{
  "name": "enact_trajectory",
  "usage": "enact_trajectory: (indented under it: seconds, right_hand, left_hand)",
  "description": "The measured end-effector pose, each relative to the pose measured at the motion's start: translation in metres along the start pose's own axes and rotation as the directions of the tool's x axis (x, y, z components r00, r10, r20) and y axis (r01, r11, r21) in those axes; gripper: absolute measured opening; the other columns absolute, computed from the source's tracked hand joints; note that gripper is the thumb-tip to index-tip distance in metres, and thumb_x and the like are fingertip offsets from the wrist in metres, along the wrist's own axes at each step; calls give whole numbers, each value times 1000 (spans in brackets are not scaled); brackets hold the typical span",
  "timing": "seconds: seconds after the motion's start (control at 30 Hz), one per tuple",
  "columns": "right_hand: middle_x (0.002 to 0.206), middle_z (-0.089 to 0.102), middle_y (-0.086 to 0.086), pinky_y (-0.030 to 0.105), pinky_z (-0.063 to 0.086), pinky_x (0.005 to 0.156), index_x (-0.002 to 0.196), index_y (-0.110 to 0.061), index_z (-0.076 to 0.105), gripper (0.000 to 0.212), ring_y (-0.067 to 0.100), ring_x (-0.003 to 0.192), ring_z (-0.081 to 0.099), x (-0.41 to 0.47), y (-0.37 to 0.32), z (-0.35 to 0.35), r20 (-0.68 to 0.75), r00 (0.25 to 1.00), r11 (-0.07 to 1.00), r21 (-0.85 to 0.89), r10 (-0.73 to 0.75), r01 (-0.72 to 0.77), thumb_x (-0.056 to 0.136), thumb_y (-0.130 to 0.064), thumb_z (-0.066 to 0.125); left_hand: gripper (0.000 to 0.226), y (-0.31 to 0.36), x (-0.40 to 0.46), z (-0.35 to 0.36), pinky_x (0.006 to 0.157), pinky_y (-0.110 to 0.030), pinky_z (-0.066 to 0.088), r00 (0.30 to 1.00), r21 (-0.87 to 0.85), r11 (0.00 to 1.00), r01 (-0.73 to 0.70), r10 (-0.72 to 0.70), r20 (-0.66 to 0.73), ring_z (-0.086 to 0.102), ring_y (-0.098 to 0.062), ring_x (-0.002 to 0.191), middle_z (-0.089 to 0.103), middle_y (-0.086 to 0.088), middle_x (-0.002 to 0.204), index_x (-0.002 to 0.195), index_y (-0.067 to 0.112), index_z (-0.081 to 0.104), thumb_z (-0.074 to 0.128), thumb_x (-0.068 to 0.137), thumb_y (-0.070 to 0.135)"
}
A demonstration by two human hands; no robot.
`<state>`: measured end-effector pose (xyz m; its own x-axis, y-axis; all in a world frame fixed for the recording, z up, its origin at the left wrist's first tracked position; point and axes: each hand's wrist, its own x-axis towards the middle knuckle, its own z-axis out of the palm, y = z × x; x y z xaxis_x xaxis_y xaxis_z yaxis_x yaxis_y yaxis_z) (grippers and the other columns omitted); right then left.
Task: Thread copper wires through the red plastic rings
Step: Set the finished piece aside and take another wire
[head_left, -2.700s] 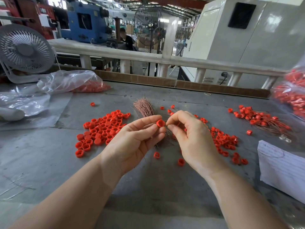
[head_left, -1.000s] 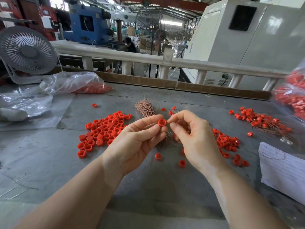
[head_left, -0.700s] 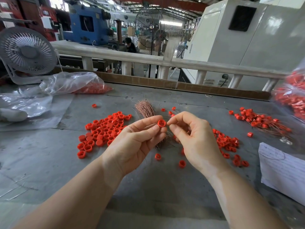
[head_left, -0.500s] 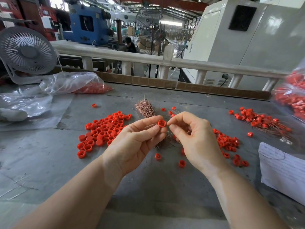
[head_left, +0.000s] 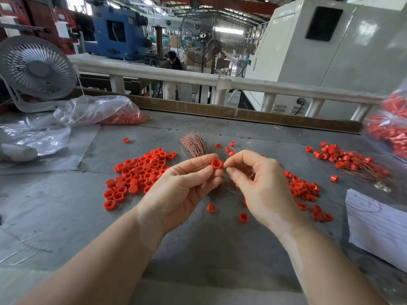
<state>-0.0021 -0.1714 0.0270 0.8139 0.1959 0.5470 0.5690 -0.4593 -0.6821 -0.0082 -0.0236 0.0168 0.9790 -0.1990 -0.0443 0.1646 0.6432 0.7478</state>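
My left hand (head_left: 182, 190) pinches a red plastic ring (head_left: 216, 164) between thumb and fingertips above the grey table (head_left: 66, 216). My right hand (head_left: 262, 186) sits right beside the ring, its thumb and forefinger pinched together at the ring's edge; the thin copper wire between them is too fine to make out. A bundle of copper wires (head_left: 195, 144) lies on the table behind my hands. A heap of loose red rings (head_left: 138, 172) lies to the left, another scatter of rings (head_left: 306, 190) to the right.
Rings with wires through them (head_left: 352, 160) lie at the far right. A plastic bag of red rings (head_left: 99, 111) and a white fan (head_left: 35, 69) stand at the back left. A white paper (head_left: 378, 227) lies at the right edge, another bag of rings (head_left: 394, 128) beyond it.
Both hands have stayed almost still at the ring. My right fingertips have drawn slightly closer to the ring's edge.
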Motion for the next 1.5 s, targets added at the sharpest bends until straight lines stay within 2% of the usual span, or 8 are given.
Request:
enact_trajectory:
  seconds: [0.17,0.3,0.4,0.67,1.1,1.5]
  right_hand:
    - [59,53,-18,7,36,60,74,-26,62,25,-4,61,52,0,2,1,-17,1000,999,-43,-17,17,84,-3,64]
    - [69,59,-12,10,39,65,76,-27,62,25,1,67,54,0,3,1,-18,999,997,-72,-39,38,84,-3,64]
    - [74,61,-8,16,43,68,79,-22,65,21,5,71,55,0,3,2,-16,998,993,-96,-66,64,84,-2,64]
    - [75,61,-5,16,42,69,80,-14,68,13,8,73,55,0,4,1,-22,996,988,-127,-91,88,83,-2,65]
    - [67,63,-13,9,41,63,79,-17,67,13,-2,63,55,0,1,1,-49,999,1000,10,-15,16,84,-5,65]
    - [66,66,-19,8,43,62,76,-21,64,21,-2,63,59,1,0,-1,-46,999,992,123,29,-23,84,-1,64]
  left_hand:
    - [22,1,0,1,60,-21,56,1000,-17,1000,18,-18,-8,70,-15,66,71,-12,74,77,4,76,57,67,2]
    - [20,1,0,0,62,-22,57,1000,0,1000,15,-15,-22,70,-15,66,71,-10,73,75,6,77,59,66,6]
    - [18,1,0,0,61,-21,56,999,22,1000,17,-16,-37,70,-14,65,71,-11,73,76,6,77,62,65,8]
    - [18,0,0,0,59,-20,56,999,26,999,21,-20,-49,70,-14,66,71,-11,74,77,5,76,63,66,2]
    - [21,0,0,-1,61,-19,56,1000,1,1000,9,-9,-19,71,-14,71,73,-11,79,79,6,77,60,67,2]
    - [25,1,-3,6,62,-18,56,1000,-1,1000,-14,14,6,72,-15,74,73,-13,81,78,6,77,57,65,-3]
